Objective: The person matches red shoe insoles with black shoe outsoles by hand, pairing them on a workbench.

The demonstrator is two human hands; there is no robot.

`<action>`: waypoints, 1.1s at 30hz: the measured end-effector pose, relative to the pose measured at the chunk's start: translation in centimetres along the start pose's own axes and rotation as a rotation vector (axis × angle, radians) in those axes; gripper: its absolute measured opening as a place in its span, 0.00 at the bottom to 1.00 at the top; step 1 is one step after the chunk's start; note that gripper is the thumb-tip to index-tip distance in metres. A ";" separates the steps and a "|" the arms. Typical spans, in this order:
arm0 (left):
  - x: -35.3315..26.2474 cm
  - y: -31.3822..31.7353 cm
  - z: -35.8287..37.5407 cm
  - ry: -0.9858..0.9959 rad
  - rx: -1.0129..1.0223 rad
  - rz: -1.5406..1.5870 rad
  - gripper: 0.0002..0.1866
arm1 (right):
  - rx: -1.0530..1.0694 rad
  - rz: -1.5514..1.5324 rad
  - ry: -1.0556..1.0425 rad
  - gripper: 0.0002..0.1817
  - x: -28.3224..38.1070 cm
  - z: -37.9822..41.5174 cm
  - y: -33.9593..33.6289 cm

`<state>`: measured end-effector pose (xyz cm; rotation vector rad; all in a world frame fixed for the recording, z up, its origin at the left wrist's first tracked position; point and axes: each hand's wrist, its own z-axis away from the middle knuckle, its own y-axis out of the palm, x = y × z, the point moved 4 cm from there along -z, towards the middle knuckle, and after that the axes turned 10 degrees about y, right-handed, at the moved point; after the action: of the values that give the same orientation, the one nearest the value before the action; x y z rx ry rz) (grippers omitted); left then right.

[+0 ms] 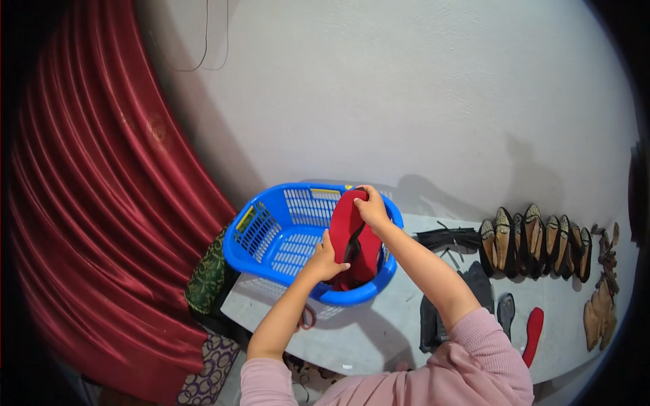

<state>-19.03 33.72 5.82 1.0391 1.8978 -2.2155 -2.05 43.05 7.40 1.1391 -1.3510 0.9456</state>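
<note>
A blue plastic basket [264, 267] with slotted sides stands on a pale table. Over its right part, both of my hands hold red sole-shaped pieces [347, 211] with some black material between them. My left hand [326, 260] grips their lower left edge, with the thumb pointing right. Up at the top end, my right hand [371, 206] has its fingers closed on the same pieces. More red material lies in the basket beneath them. The left part of the basket shows its bare slotted bottom.
Several patterned shoes [533, 237] stand in a row at the right, beside brown pieces [599, 314]. Black strips [447, 238], dark material [477, 291], a dark sole [506, 312] and a red sole [533, 335] lie on the table [386, 338]. Red-handled scissors [308, 317] lie near its front. A red curtain [101, 203] hangs left.
</note>
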 end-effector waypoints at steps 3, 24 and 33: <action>5.6 2.9 -6.0 -0.044 0.069 -0.025 0.69 | -0.048 0.132 0.032 0.15 -4.4 -5.1 1.7; 13.9 10.4 -9.5 -0.196 0.480 0.037 0.50 | 0.427 1.341 0.242 0.25 -16.1 -9.5 5.1; 13.6 10.2 -9.3 -0.147 0.499 -0.137 0.49 | 0.349 1.406 0.067 0.30 -13.1 -7.2 6.4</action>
<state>-20.85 44.59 -10.11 0.7721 1.4277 -2.8400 -7.17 52.96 -4.40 0.1993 -1.9432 2.2294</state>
